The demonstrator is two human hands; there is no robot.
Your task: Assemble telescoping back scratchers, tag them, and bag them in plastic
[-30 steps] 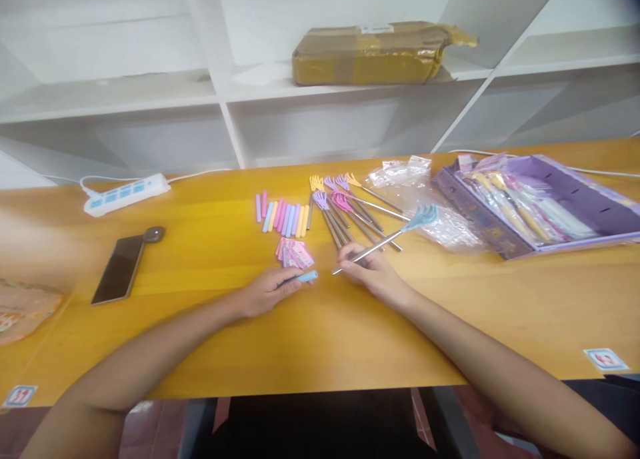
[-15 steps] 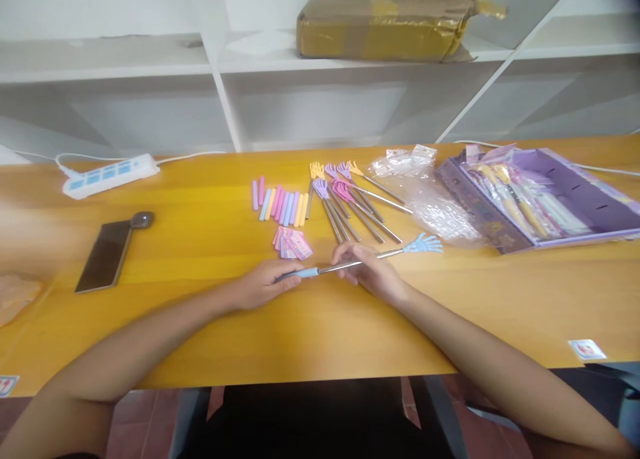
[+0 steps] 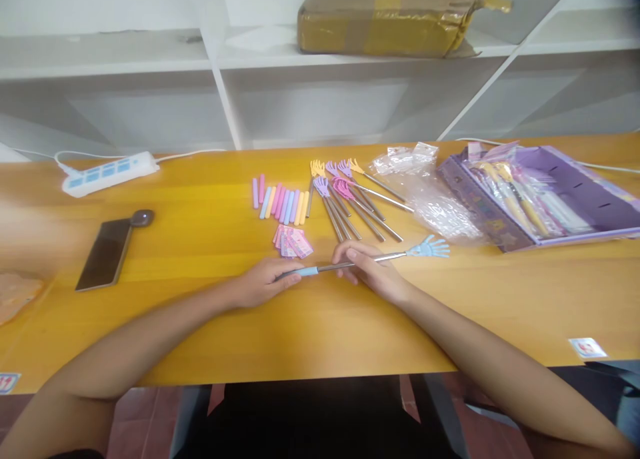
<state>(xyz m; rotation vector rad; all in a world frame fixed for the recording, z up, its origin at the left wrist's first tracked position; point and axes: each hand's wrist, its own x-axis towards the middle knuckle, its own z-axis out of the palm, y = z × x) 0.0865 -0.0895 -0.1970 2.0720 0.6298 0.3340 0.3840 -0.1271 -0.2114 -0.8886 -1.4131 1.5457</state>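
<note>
A back scratcher [image 3: 330, 267] with a light blue grip, a metal rod and a blue claw head lies across both hands above the table. My left hand [image 3: 265, 282] is closed round its blue grip. My right hand [image 3: 370, 269] has its fingers closed round the metal rod, and the claw points right. Beyond the hands lie several coloured handle sleeves [image 3: 284, 206] in a row and a small fan of pink cards [image 3: 293, 241]. Beside them are several back scratcher rods [image 3: 350, 202] with yellow, purple and pink claws, without coloured grips.
Clear plastic bags [image 3: 425, 196] lie right of the rods, next to a purple box [image 3: 565, 242] holding wrapped scratchers. At the left are a power strip [image 3: 110, 174], a dark phone-like slab [image 3: 104, 256] and a mouse-like dark object [image 3: 143, 218]. A taped parcel [image 3: 385, 19] sits on the shelf.
The blue claw head has shifted slightly right and its fingers look turned, spread wider in view. Both hands keep their hold in nearly the same place.
</note>
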